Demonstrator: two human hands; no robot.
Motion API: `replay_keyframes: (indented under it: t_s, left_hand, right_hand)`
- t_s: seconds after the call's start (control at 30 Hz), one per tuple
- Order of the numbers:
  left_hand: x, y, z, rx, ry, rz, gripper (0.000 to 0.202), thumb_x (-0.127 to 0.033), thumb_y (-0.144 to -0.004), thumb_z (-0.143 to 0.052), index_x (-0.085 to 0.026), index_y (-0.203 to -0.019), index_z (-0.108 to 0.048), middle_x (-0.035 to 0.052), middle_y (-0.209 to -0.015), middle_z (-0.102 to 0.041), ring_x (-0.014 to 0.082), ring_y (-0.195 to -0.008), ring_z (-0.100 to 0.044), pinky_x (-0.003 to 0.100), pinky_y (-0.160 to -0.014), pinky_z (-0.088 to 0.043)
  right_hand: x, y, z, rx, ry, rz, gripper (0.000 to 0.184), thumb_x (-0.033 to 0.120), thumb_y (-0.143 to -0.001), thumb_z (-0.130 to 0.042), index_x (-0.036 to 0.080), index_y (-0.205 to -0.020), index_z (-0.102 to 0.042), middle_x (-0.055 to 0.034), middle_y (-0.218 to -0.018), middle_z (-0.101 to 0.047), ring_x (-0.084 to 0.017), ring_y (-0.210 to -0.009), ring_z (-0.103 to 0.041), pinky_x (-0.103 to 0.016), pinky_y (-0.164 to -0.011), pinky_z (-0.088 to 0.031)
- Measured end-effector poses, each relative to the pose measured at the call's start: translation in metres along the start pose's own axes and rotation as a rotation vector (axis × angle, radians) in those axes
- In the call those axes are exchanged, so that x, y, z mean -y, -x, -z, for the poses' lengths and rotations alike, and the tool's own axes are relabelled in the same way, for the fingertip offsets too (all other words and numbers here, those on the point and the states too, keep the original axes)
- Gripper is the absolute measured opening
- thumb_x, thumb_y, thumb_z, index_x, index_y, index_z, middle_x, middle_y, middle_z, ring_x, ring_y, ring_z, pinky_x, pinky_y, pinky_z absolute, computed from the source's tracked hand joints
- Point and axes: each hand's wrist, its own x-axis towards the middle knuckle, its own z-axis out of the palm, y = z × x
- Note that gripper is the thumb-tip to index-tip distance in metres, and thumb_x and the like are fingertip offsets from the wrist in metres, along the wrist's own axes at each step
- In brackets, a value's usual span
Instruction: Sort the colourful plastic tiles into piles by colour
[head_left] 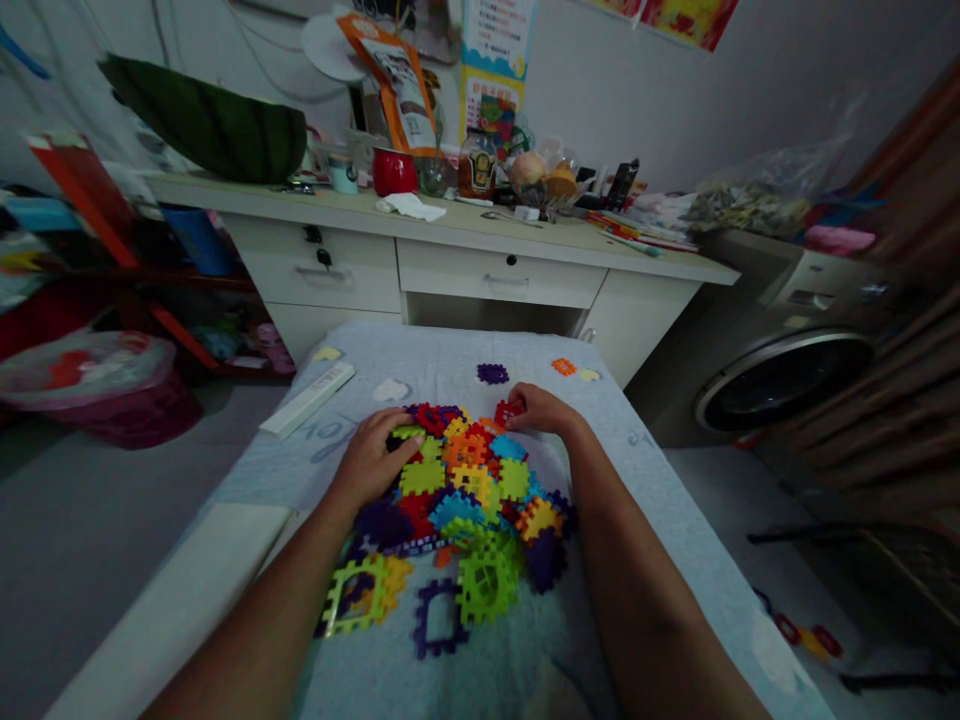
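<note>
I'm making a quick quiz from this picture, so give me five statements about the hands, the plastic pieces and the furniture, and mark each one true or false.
1. The right hand touches a red piece. True.
2. The left hand is held well away from the pile. False: it rests on the pile's left side.
3. A loose purple piece lies apart from the pile. True.
4. The white bar lies right of the pile. False: it lies to the left.
5. The watermelon is on the desk. True.
</note>
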Motion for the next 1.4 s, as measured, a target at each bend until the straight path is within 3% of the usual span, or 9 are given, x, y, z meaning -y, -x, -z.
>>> replay_keyframes:
  t_s: [0.17,0.4,0.67,0.9,1.03,1.17,1.27,1.4]
  left_hand:
    - [0.001,0.0,0.0,-0.015,-0.005,-0.002,0.042,-0.054,-0.08,-0.056,-0.02,-0.102,-0.066,0.0092,-0.12,-0.063,0.0269,-0.116,-0.057,0.044,-0.106,-0.041]
    - [0.001,0.0,-0.001,-0.028,0.006,-0.012,0.041,-0.054,-0.08,-0.056,-0.02,-0.1,-0.066,0.0099,-0.12,-0.064,0.028,-0.116,-0.057,0.046,-0.106,-0.041]
    - [0.001,0.0,0.0,-0.021,0.005,-0.015,0.042,-0.055,-0.08,-0.056,-0.02,-0.102,-0.066,0.0094,-0.12,-0.063,0.0272,-0.116,-0.057,0.045,-0.106,-0.041]
    - [0.002,0.0,-0.001,-0.01,-0.002,-0.003,0.043,-0.055,-0.08,-0.055,-0.02,-0.103,-0.066,0.0101,-0.121,-0.063,0.0274,-0.117,-0.056,0.044,-0.107,-0.04]
    - [0.0,0.0,0.0,-0.012,-0.009,0.0,0.043,-0.055,-0.08,-0.055,-0.02,-0.102,-0.066,0.0098,-0.121,-0.063,0.0275,-0.117,-0.057,0.044,-0.106,-0.041]
    - [-0.002,0.0,0.001,-0.007,-0.014,-0.001,0.042,-0.054,-0.08,-0.055,-0.02,-0.102,-0.066,0.0101,-0.121,-0.063,0.0273,-0.117,-0.057,0.045,-0.106,-0.041]
    - [-0.003,0.0,0.002,0.003,-0.013,-0.006,0.043,-0.054,-0.081,-0.054,-0.019,-0.103,-0.065,0.0105,-0.12,-0.063,0.0274,-0.117,-0.056,0.045,-0.106,-0.041]
    - [-0.002,0.0,0.002,0.002,-0.009,-0.011,0.041,-0.054,-0.081,-0.055,-0.02,-0.102,-0.065,0.0099,-0.12,-0.063,0.0275,-0.117,-0.056,0.045,-0.106,-0.041]
  right_hand:
    - [-0.017,0.009,0.013,-0.036,-0.025,-0.083,0.037,0.024,-0.064,-0.077,0.017,-0.096,-0.058,-0.0012,-0.092,-0.062,-0.013,-0.078,-0.053,-0.022,-0.066,-0.039]
    - [-0.072,0.028,0.039,-0.345,0.104,-0.342,0.039,0.029,-0.069,-0.075,0.015,-0.103,-0.062,-0.0076,-0.1,-0.064,-0.017,-0.085,-0.058,-0.025,-0.071,-0.042]
    - [-0.093,0.033,0.028,-0.428,0.243,-0.583,0.042,0.033,-0.077,-0.068,0.017,-0.115,-0.064,-0.0162,-0.113,-0.063,-0.027,-0.101,-0.061,-0.032,-0.083,-0.045]
    - [-0.093,0.033,0.024,-0.475,0.253,-0.626,0.038,0.036,-0.081,-0.064,0.018,-0.114,-0.066,-0.0168,-0.114,-0.064,-0.028,-0.105,-0.061,-0.036,-0.085,-0.045]
    - [-0.075,0.03,0.038,-0.455,0.19,-0.489,0.032,0.03,-0.077,-0.068,0.018,-0.107,-0.068,-0.0125,-0.11,-0.066,-0.024,-0.1,-0.061,-0.033,-0.084,-0.045]
    - [-0.04,0.024,0.045,-0.188,-0.034,-0.165,0.021,0.027,-0.078,-0.067,0.016,-0.095,-0.069,-0.0031,-0.087,-0.068,-0.015,-0.077,-0.061,-0.025,-0.07,-0.045]
    - [-0.011,0.018,0.034,0.009,-0.067,-0.017,0.018,0.025,-0.077,-0.068,0.017,-0.092,-0.07,-0.001,-0.084,-0.068,-0.013,-0.074,-0.059,-0.023,-0.066,-0.043]
    - [0.016,0.008,0.01,0.111,0.05,0.054,0.021,0.024,-0.075,-0.071,0.017,-0.095,-0.07,-0.0026,-0.094,-0.07,-0.015,-0.081,-0.06,-0.022,-0.07,-0.043]
